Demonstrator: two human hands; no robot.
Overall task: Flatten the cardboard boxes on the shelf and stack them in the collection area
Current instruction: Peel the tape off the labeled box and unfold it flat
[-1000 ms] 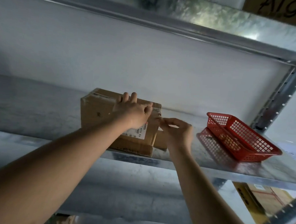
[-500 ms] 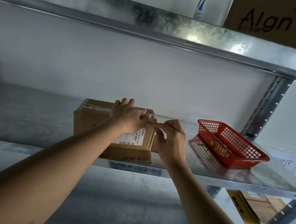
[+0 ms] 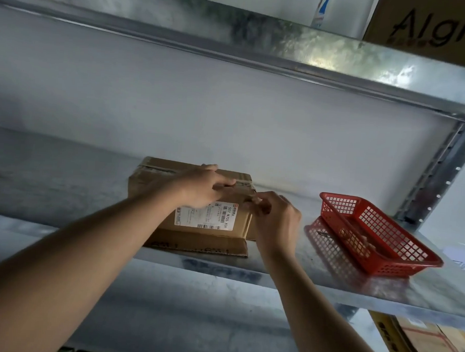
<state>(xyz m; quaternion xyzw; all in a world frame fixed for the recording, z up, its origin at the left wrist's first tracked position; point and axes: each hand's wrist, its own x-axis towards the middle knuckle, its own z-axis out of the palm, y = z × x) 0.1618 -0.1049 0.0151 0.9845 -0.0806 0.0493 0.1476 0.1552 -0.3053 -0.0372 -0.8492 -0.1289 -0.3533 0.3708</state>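
Both hands meet at the right end of the box [image 3: 197, 201], whose long axis runs left-right along the shelf [image 3: 328, 285]. The left hand [image 3: 200, 186] presses the top with relaxed fingers; the right hand [image 3: 274, 215] pinches something at the right top corner, probably tape.

the shelf [image 3: 328, 279] is galvanised metal, mottled and glossy enough to mirror the basket [image 3: 380, 234], which is red plastic mesh with a slight sheen. the box [image 3: 154, 182] is matt brown cardboard with shiny clear tape across its top and a white paper label [image 3: 204, 215] on the front.
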